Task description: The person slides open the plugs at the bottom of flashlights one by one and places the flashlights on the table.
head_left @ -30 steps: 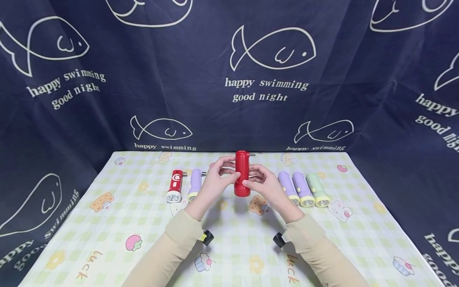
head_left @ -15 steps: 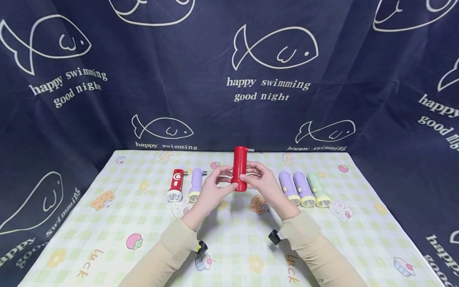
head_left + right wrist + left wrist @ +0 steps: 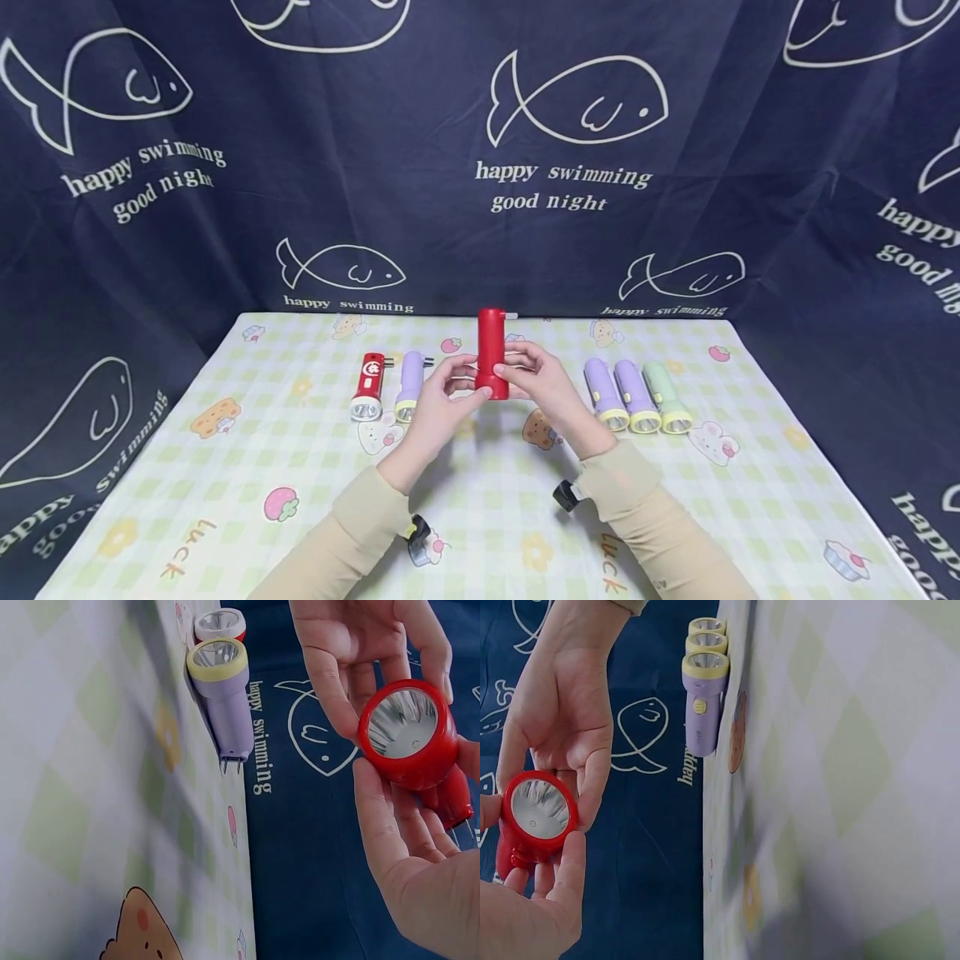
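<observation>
A red flashlight (image 3: 491, 346) is held up over the middle of the table by both hands, its plug prongs jutting right near the top. The left hand (image 3: 442, 408) grips its lower end from the left, thumb at the front. From the right, the right hand (image 3: 546, 383) pinches it a little higher, thumb across the body. In the left wrist view the round reflector of the red flashlight (image 3: 540, 808) is visible between the fingers of both hands. The right wrist view shows the red flashlight (image 3: 409, 735) head with its prongs behind.
To the left lie a red-and-white flashlight (image 3: 368, 386) and a purple flashlight (image 3: 410, 383), prongs pointing right. Purple flashlights (image 3: 604, 393) and a green flashlight (image 3: 664, 396) lie in a row at right. A checked cloth covers the table (image 3: 225, 492); a dark fish-print curtain (image 3: 435, 167) hangs behind.
The red flashlight first rose slightly, then shifted left in both hands. The left hand's grip moved down to the lower end. The flashlights on the table stay put.
</observation>
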### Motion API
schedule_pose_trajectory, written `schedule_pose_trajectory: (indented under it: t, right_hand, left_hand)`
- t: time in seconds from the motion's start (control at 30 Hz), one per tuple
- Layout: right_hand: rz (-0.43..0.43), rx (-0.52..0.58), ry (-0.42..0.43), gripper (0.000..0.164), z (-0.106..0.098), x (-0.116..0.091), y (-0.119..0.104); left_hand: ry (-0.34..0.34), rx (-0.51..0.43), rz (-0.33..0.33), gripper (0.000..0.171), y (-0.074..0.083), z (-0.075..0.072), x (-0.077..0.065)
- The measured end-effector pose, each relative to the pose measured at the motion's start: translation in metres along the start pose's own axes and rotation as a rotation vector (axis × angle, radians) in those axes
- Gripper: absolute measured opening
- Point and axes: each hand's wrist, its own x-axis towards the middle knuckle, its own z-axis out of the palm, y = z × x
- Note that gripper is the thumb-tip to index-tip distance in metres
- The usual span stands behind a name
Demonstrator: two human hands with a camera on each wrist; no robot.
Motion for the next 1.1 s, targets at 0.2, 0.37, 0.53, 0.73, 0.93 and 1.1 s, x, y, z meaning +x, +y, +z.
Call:
schedule_pose_trajectory:
  t: [0.2,0.37,0.53,0.73,0.93,1.1]
  right_hand:
    - [0.031,0.028,-0.001,0.043,0.0,0.002,0.003]
    - [0.023,0.026,-0.011,0.042,0.003,0.004,0.005]
    - [0.004,0.025,-0.031,0.044,0.006,0.007,0.01]
    - [0.01,-0.003,0.021,0.041,0.011,0.009,0.016]
    - [0.01,0.017,0.054,0.037,0.015,0.011,0.022]
    - [0.025,0.016,0.046,0.037,0.018,0.013,0.025]
  left_hand:
    - [0.032,-0.057,-0.038,0.045,-0.027,-0.002,0.011]
    - [0.046,-0.078,-0.071,0.046,-0.025,-0.005,0.012]
    - [0.073,-0.09,-0.126,0.048,-0.025,-0.008,0.014]
    - [0.096,-0.073,-0.163,0.05,-0.026,-0.01,0.017]
    - [0.14,-0.051,-0.183,0.047,-0.028,-0.011,0.018]
    - [0.168,-0.01,-0.186,0.045,-0.029,-0.012,0.02]
